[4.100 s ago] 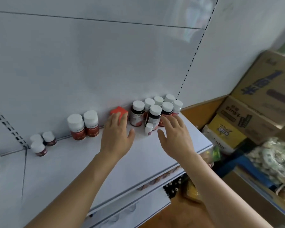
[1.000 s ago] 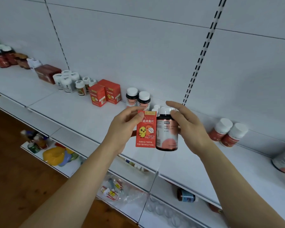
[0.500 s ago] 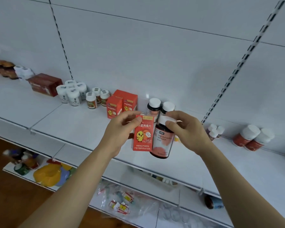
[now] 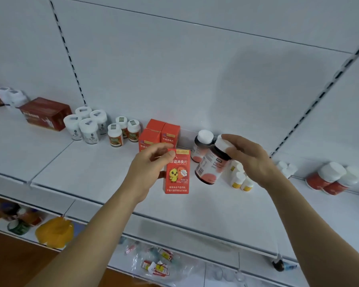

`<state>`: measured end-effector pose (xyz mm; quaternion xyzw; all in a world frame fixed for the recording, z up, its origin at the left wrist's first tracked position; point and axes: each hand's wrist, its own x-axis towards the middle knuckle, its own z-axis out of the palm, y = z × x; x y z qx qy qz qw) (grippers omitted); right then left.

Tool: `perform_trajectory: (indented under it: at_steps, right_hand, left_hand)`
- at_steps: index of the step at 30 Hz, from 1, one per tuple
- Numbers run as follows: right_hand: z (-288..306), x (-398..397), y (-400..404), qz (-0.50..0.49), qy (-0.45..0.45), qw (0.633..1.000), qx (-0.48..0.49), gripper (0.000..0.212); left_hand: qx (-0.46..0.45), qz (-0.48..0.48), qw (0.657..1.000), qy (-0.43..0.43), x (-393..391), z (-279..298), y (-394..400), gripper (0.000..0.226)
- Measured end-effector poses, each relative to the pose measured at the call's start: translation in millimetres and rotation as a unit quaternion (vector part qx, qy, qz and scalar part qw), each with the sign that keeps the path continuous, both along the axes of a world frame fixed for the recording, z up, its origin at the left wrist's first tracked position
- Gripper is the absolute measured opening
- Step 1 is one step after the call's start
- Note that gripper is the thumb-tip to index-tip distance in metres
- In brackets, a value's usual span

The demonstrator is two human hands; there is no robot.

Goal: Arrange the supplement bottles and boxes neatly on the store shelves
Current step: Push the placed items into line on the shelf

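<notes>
Orange box [image 4: 177,171] pinched in left grip [image 4: 147,170]; tilted dark bottle [image 4: 212,165] held by right grip [image 4: 250,158].

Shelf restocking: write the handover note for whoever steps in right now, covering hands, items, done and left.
Left hand: holds the orange box with a chick on it, above the shelf.
Right hand: grips the dark bottle by its white cap, tilted in the air.
Done: matching orange boxes stand grouped at the back panel; one matching dark bottle stands just right of them.
Left: set the held box with its group and the held bottle beside its match. The small yellow-labelled bottles and the red-labelled bottles further right probably need straightening too.
</notes>
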<state>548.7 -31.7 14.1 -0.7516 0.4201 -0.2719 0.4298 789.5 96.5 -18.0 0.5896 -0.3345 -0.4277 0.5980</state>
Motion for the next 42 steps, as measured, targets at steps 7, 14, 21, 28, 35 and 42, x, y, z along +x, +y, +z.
perform_trajectory:
  at_steps: [7, 14, 21, 28, 35, 42]
  right_hand:
    - [-9.0, 9.7, -21.3, 0.09, 0.083, 0.992, -0.035, 0.048]
    - [-27.9, 7.7, -35.0, 0.093, 0.142, 0.985, -0.017, 0.05]
    - [-23.7, 20.4, -31.6, 0.074, 0.186, 0.979, -0.033, 0.047]
    - [-21.8, 24.1, -17.3, 0.071, 0.244, 0.964, -0.078, 0.054]
    - [-37.1, 12.9, -7.9, 0.03, 0.232, 0.964, -0.127, 0.035]
    - [-47.3, 19.6, -3.8, -0.039, 0.248, 0.96, -0.123, 0.048]
  left_hand:
    - [0.008, -0.001, 1.0, -0.008, 11.8, -7.1, -23.0, 0.022]
    - [0.018, -0.028, 0.999, -0.012, 15.0, -16.2, -40.4, 0.022]
    - [0.015, -0.069, 0.997, -0.013, 31.8, -16.3, -51.3, 0.021]
    - [0.004, -0.106, 0.994, 0.013, 39.9, -13.6, -56.9, 0.019]
    - [0.003, -0.138, 0.99, 0.003, 39.1, -16.3, -60.1, 0.018]
    - [0.012, -0.164, 0.986, -0.015, 36.6, -20.0, -62.8, 0.021]
